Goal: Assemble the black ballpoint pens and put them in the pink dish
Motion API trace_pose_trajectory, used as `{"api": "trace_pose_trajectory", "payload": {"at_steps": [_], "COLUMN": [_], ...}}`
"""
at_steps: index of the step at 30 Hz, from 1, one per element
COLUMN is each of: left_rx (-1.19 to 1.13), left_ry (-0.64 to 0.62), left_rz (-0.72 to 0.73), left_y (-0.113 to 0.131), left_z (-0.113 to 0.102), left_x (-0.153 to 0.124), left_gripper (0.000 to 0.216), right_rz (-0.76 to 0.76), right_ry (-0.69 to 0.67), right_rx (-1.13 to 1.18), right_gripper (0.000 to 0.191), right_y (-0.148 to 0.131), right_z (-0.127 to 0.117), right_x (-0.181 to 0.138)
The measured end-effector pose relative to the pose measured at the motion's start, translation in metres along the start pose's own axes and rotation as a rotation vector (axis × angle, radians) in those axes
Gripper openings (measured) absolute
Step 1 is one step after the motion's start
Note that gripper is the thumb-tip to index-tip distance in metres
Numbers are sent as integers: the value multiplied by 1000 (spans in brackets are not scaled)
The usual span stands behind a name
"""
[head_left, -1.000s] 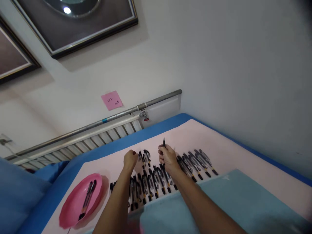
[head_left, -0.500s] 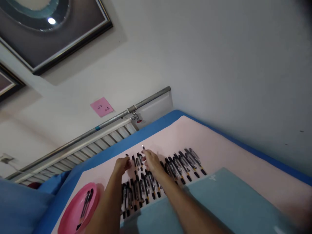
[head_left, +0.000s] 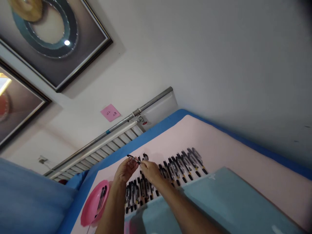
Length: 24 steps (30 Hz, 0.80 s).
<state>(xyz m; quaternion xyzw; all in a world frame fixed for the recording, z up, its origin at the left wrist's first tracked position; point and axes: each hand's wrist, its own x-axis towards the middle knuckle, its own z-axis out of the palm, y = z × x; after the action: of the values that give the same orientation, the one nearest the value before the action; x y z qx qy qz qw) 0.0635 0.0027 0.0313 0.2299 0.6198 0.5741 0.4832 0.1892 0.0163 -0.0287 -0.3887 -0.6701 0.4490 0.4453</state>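
Noted: pink surface [head_left: 192,131], bearing long row of pens [head_left: 186,163], with pink dish [head_left: 91,204] at left. Pinched between left hand [head_left: 126,169] and right hand [head_left: 151,172], over the surface: one pen [head_left: 133,158]. Best to keep both ends aligned, work straight along the length, avoid bending.

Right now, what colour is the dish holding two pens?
The dish is pink, best seen in the head view.

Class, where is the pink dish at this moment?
In the head view, the pink dish sits at lower left on the pale pink sheet, just left of the person's left forearm.
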Motion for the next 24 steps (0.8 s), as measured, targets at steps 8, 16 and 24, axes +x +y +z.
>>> {"api": "trace_pose_trajectory", "payload": {"at_steps": [8, 16, 24], "left_rx": [103, 163, 242], "left_ry": [15, -15, 46], "left_rz": [43, 110, 194], "left_y": [-9, -22, -29], "left_z": [0, 5, 3], "left_x": [-8, -17, -20], "left_gripper": [8, 20, 17], "right_rz": [-20, -63, -67], "right_ry": [46, 116, 120], "right_rx": [-67, -48, 37], "right_gripper": [15, 20, 13], "right_y": [-1, -3, -6], "right_z": [-1, 5, 3], "right_x": [-4, -4, -3]}}
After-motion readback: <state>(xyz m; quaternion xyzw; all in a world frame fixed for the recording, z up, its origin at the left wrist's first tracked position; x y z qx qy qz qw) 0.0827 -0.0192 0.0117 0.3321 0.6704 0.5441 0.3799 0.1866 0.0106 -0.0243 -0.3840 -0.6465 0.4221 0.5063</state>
